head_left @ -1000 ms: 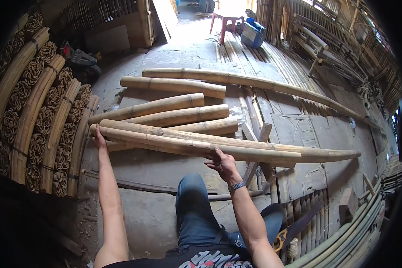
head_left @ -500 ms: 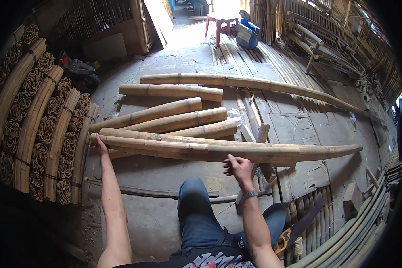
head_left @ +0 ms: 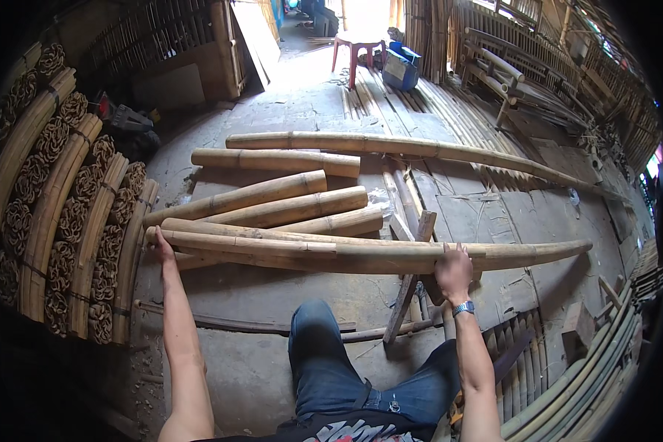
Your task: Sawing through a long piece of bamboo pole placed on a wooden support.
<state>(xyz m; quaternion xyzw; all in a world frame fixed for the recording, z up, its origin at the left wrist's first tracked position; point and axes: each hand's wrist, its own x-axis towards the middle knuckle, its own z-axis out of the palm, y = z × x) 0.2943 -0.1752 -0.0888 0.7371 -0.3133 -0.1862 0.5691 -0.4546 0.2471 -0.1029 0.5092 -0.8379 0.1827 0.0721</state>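
I find the left hand [head_left: 163, 247] against the left end of a long, tan, round bamboo pole [head_left: 376, 258]; its fingers are partly hidden and I cannot tell how far they close. The right hand [head_left: 454, 271], blurred, lies over the same pole toward its right end, back upward; I cannot confirm a grip. The pole spans the grey floor [head_left: 243, 361] from near its left edge, with a second long, tan bamboo pole [head_left: 538, 253] directly behind. Three short, tan bamboo lengths [head_left: 295, 205] lie beyond. I record tied bundles of split bamboo [head_left: 51, 214] along the floor's left edge.
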